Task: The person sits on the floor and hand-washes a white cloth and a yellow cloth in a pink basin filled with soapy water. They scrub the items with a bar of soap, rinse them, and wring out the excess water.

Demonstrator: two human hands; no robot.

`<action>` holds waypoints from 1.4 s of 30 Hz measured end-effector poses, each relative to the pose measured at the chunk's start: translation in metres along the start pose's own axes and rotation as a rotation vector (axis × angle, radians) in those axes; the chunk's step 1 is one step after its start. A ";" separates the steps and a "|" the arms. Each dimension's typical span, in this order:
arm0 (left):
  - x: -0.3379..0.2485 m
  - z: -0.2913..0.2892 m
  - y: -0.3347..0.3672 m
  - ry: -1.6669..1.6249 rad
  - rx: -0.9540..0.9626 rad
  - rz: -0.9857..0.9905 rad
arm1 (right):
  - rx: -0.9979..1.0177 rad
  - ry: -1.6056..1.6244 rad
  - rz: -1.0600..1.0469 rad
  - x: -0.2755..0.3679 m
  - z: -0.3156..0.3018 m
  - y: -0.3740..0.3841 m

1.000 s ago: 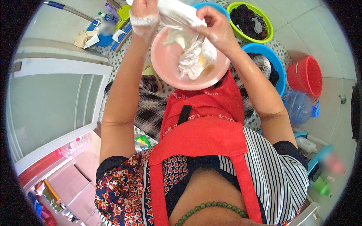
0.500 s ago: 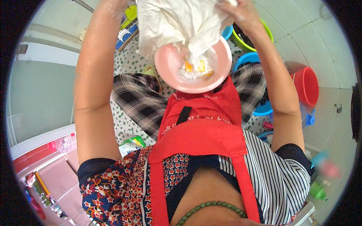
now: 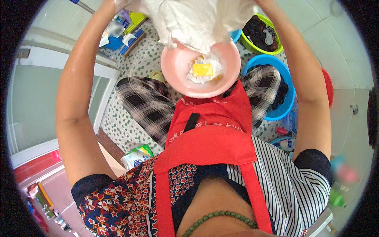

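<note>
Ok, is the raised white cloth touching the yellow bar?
Apart. In the head view, the raised white cloth ends short of the yellow bar, leaving a visible gap.

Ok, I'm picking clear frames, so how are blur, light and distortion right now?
Head view: the white cloth is bright and soft-edged; the yellow bar looks clearer; a pink shape at far right is smeared; the fisheye edge leaves black corners.

White cloth (image 3: 193, 21), pale-pink basin (image 3: 173, 70)

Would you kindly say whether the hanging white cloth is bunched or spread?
Spread out, though creased: the white cloth hangs wide between the left hand and right hand, hiding part of the pink basin.
</note>
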State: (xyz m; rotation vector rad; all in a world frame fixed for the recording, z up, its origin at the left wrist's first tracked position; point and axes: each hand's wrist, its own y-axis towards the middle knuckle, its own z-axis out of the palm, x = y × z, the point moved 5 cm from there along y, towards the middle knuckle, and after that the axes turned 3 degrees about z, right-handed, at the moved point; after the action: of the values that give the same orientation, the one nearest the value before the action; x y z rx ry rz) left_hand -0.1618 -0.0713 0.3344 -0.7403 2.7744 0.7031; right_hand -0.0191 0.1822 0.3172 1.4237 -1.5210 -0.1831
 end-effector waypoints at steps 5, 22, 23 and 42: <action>0.005 0.045 0.014 -1.288 -0.154 -0.589 | 0.319 0.263 0.262 0.036 0.027 -0.005; 0.001 0.212 -0.162 -0.484 -0.277 0.066 | 0.175 1.496 0.689 0.070 0.076 -0.040; -0.022 0.210 -0.173 -0.262 -0.462 0.181 | 0.133 1.529 0.702 0.074 0.075 -0.041; -0.030 0.230 -0.151 -1.326 0.067 -0.799 | 0.483 0.217 0.164 -0.036 0.098 -0.202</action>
State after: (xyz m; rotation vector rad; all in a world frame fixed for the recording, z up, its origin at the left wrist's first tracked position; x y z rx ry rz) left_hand -0.0465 -0.0619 0.0827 -0.8194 1.1713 0.5683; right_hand 0.0381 0.1035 0.1113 1.6157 -1.5508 0.4550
